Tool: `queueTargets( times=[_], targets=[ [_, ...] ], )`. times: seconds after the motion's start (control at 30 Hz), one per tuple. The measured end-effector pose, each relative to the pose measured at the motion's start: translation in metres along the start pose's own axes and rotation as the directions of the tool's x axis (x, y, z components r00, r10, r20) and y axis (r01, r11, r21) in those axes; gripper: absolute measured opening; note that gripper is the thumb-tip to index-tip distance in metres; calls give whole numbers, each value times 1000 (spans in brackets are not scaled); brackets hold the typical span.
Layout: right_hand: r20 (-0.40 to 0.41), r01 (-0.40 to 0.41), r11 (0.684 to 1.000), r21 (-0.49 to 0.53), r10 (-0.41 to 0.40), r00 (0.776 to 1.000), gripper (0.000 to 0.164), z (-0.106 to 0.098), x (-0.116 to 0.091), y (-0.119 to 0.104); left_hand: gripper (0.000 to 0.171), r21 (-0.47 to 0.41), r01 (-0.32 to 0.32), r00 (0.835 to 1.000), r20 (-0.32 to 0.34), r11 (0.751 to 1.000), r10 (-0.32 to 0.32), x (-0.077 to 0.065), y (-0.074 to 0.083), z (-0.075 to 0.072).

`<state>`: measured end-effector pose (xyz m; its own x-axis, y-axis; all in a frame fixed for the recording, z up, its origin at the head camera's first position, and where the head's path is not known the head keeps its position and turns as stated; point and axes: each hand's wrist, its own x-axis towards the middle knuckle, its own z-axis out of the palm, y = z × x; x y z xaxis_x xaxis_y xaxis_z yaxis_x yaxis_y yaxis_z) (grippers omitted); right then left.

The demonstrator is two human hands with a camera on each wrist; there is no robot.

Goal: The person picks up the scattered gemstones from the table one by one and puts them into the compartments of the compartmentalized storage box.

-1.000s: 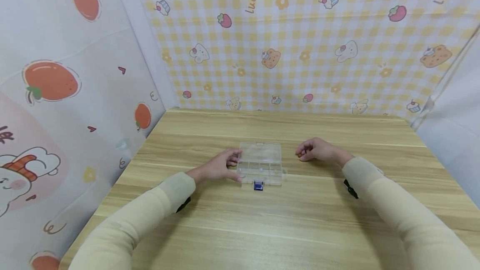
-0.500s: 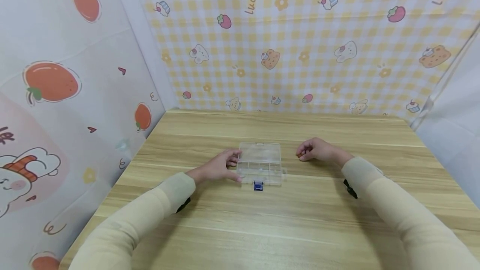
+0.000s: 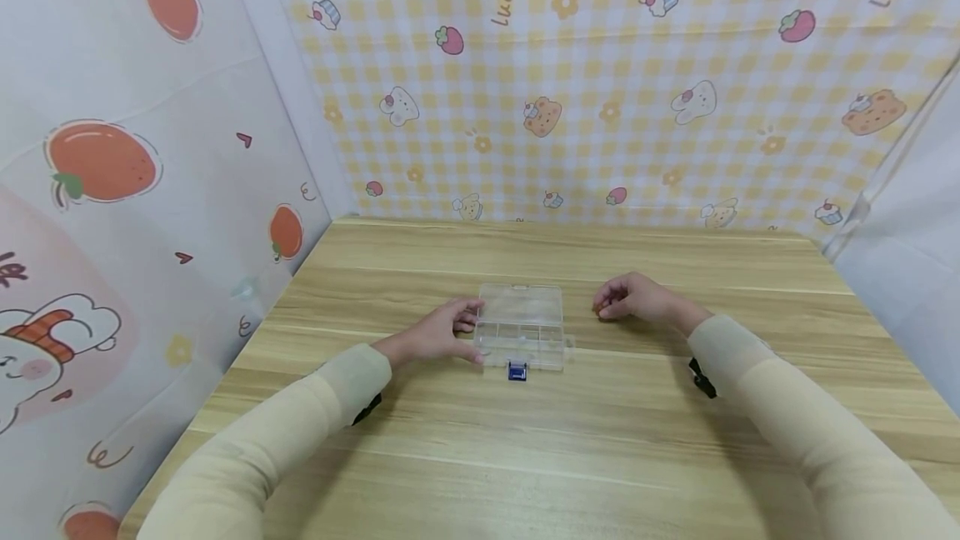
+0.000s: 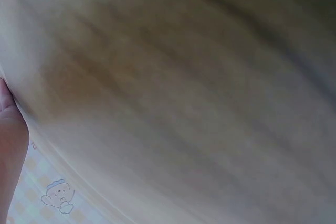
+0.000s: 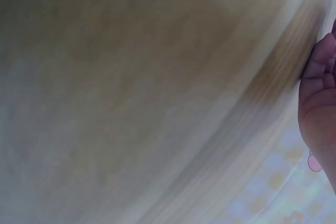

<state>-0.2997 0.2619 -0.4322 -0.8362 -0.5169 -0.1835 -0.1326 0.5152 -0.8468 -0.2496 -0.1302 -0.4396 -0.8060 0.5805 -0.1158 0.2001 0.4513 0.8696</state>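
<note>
A clear plastic compartment box point(image 3: 525, 348) lies in the middle of the table, its see-through lid point(image 3: 521, 304) folded back behind it. A blue latch point(image 3: 517, 371) hangs at its front edge. My left hand point(image 3: 438, 335) rests at the box's left end, thumb at the front corner and forefinger by the lid. To the right of the box, my right hand point(image 3: 632, 298) has its fingers curled, with a small orange-brown thing point(image 3: 597, 313) pinched at the tips. What kind of thing it is I cannot tell. Both wrist views show mostly blurred tabletop and a sliver of each hand.
The wood-grain table point(image 3: 480, 448) reaches back to a yellow checked cloth point(image 3: 577, 148). A printed cloth point(image 3: 150, 232) hangs along the left, a pale one point(image 3: 915, 215) along the right. A small clear tab point(image 3: 570, 343) sticks out from the box's right side.
The right hand has shifted very slightly up and to the right in the head view, still pinching the small thing. The left hand and the box look unchanged.
</note>
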Motion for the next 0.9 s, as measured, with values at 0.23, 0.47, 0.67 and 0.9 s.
queueTargets(
  times=[0.23,0.47,0.67,0.9],
  targets=[
    [9,-2,999,37,1,1000,20,1,-3,-5,98,7,5,1000,-7,1000,-5,3,-5,0],
    [19,-6,999,45,5,1000,20,4,-1,-8,98,12,-8,1000,-7,1000,8,3,-8,1],
    [30,45,998,49,-46,998,24,10,-1,-16,98,9,-15,1000,-3,1000,15,3,-8,0],
    [58,57,997,44,-59,997,27,21,-1,-29,98,12,-13,1000,-7,1000,13,3,-6,0]
  ],
)
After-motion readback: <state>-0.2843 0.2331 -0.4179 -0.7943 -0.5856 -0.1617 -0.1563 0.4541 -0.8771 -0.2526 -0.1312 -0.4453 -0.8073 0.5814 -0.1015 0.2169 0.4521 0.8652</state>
